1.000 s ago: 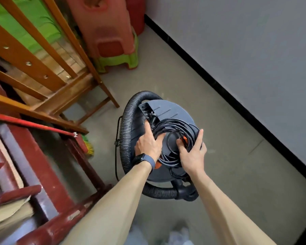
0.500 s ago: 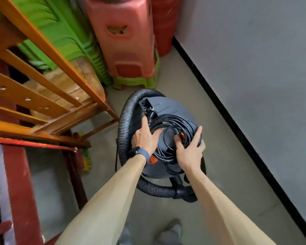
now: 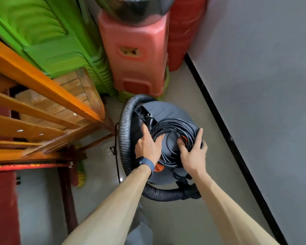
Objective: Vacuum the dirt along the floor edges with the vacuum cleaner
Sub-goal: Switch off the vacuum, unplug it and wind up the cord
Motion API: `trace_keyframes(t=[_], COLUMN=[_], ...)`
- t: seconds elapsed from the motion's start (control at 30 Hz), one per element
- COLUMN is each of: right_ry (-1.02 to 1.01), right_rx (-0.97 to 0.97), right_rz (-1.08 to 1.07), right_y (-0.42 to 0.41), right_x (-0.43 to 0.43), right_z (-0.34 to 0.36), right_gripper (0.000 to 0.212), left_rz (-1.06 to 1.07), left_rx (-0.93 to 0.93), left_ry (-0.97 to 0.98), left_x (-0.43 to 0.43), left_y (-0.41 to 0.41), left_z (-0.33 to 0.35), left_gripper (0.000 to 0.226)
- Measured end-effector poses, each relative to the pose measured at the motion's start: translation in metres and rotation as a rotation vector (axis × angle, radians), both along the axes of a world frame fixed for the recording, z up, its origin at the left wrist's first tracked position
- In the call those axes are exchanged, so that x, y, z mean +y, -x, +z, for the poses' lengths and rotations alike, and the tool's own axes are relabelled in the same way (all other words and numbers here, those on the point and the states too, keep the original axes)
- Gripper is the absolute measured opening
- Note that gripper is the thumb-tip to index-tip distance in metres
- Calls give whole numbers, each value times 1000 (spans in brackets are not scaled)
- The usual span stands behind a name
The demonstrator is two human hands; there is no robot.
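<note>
A round dark grey vacuum cleaner point(image 3: 163, 110) stands on the grey floor point(image 3: 193, 221), near the wall. Its black ribbed hose point(image 3: 125, 131) loops round the left side and the front of the body. A coil of black power cord point(image 3: 177, 128) lies on the lid. My left hand point(image 3: 147, 147), with a dark band on the wrist, grips the left side of the coil. My right hand point(image 3: 193, 152) holds the coil's right side, fingers curled into the strands and thumb over the lid's rim. An orange part shows under the cord.
Stacked red plastic stools point(image 3: 136, 55) and green plastic stools point(image 3: 48, 36) stand just behind the vacuum. Wooden frames point(image 3: 42, 110) and a dark red bench point(image 3: 4, 200) crowd the left. A grey wall with a black skirting point(image 3: 224, 131) runs along the right.
The view has moved closer to the stools and now looks more steeply down. Both hands stay on the cord coil, and the right thumb has spread to the lid's rim.
</note>
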State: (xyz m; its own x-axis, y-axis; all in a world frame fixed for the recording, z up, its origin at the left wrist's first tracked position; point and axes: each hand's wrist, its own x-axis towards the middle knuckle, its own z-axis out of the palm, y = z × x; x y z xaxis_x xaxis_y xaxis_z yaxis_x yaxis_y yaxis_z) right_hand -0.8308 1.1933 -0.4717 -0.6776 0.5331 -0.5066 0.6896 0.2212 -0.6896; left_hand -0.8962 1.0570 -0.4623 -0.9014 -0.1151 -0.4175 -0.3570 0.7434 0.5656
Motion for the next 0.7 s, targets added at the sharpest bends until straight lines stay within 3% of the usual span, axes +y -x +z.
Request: trace_keyframes(t=[0.4,0.7], right_ry=[-30,-22], right_rx=[-92,-115], right_rz=[-94,-69], right_y=[33,85], right_x=[24,-15], right_z=[7,7], right_gripper=[94,95], left_rz=[-102,-74], left_rx=[9,32], left_ry=[-22,17], left_x=[38,-2], left_y=[51,100], left_z=[1,-5], left_gripper=[83,76])
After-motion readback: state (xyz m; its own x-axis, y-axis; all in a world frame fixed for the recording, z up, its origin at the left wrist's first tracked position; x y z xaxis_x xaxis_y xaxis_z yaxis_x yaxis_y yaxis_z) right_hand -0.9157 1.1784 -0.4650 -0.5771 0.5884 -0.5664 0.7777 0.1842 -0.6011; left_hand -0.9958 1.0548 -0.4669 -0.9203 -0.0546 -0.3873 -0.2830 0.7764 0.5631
